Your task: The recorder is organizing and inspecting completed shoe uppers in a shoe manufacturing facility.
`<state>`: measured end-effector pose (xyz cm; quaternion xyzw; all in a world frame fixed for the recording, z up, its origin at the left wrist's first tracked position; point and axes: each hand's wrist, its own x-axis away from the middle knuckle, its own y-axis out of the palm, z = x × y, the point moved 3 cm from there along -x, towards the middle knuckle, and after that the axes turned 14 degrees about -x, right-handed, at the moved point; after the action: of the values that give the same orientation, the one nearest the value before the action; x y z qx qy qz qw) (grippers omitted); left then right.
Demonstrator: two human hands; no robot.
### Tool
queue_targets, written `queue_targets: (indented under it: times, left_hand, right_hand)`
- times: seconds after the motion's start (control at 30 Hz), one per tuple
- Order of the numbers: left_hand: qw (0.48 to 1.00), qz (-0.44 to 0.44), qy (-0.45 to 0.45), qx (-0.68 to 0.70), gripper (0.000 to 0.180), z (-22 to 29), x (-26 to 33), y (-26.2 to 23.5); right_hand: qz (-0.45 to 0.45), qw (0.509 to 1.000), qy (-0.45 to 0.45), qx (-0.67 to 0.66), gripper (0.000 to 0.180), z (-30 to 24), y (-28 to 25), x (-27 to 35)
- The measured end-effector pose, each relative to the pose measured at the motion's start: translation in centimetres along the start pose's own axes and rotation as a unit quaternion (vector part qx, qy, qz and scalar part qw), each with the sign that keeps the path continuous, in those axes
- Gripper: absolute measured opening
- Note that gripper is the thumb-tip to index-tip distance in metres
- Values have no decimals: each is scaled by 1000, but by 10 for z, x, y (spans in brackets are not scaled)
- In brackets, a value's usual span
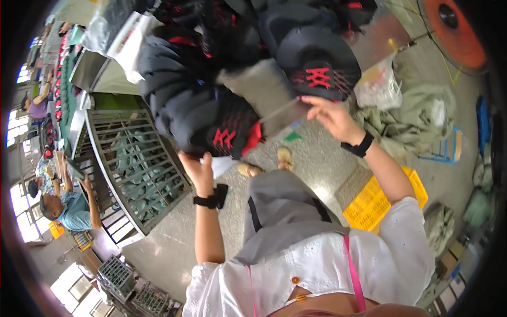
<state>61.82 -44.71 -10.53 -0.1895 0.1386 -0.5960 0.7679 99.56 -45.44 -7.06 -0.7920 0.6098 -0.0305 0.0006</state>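
My left hand (199, 173) is at the near end of a bundle of black shoe uppers (177, 111), thumb and fingers apart against its edge; some fingertips are hidden behind it. A second bundle of black uppers (311, 50) with red laces lies to the right. Just in front of that bundle is my right hand (334, 120), its thumb and index finger pinched together at the end of a thin pale string (280, 111). The string runs taut toward the left bundle. Red fabric (254, 138) shows at the inner side of that bundle.
A slatted metal rack (138, 164) stands on the left, with people at a line beyond it. Right of my legs is a yellow crate (364, 206). Olive cloth (406, 127) and a clear plastic bag (379, 87) lie farther right, below an orange round fan (457, 31).
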Motion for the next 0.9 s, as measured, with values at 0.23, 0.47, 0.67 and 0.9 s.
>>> queue_targets:
  times: [0.23, 0.47, 0.67, 0.9]
  left_hand:
    - [999, 28, 4, -45, 35, 3, -14, -26]
    - [996, -52, -32, -60, 41, -13, -12, -36]
    - [995, -38, -22, -92, 50, 0, -13, -58]
    - [940, -10, 248, -235, 39, 156, -87, -66]
  right_hand:
    - [56, 995, 38, 71, 25, 22, -27, -7]
    - [-42, 983, 180, 16, 21, 5, 0, 1]
    - [-20, 967, 50, 248, 17, -24, -30, -26]
    - [49, 961, 38, 270, 24, -26, -24, -67]
